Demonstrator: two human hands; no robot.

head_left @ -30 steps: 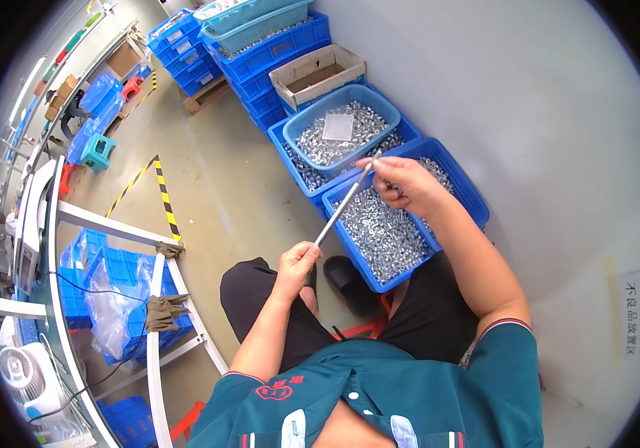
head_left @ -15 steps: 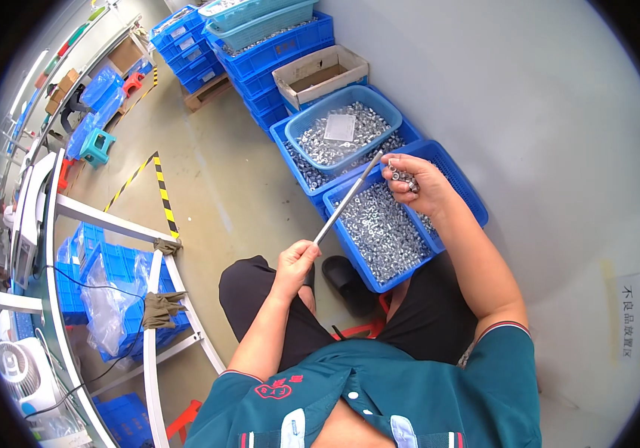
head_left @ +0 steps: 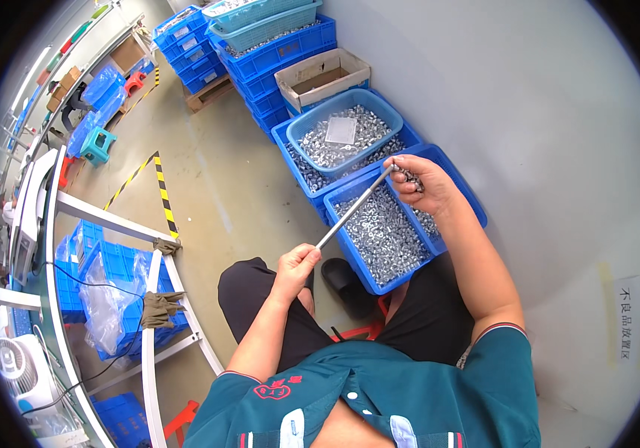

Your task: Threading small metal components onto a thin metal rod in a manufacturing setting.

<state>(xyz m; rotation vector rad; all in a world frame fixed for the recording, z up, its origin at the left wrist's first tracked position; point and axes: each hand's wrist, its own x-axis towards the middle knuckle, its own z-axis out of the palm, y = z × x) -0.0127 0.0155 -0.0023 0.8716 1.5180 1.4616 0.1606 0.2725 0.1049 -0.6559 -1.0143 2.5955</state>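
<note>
My left hand (head_left: 295, 272) is closed round the lower end of a thin grey metal rod (head_left: 353, 211), which slants up to the right. Curled round several small silvery nuts (head_left: 411, 179), my right hand (head_left: 432, 187) has its thumb and fingertips at the rod's upper end. Whether a nut sits on the tip there is too small to tell. Below the right hand stands a divided blue bin (head_left: 344, 245) on the near side, its compartments holding many loose metal nuts (head_left: 384, 233).
Beyond it, a light-blue basket (head_left: 294, 142) of metal parts with a clear plastic piece (head_left: 341, 130) rests on another blue crate. An open cardboard box (head_left: 322, 91) and stacked blue crates (head_left: 249, 63) stand farther back. A grey wall (head_left: 544, 134) rises at right; a white-framed bench (head_left: 152, 351) stands left.
The rod's upper end has moved right and slightly down. My right hand has shifted a little right and down, and its fingertips now meet the rod's tip.
</note>
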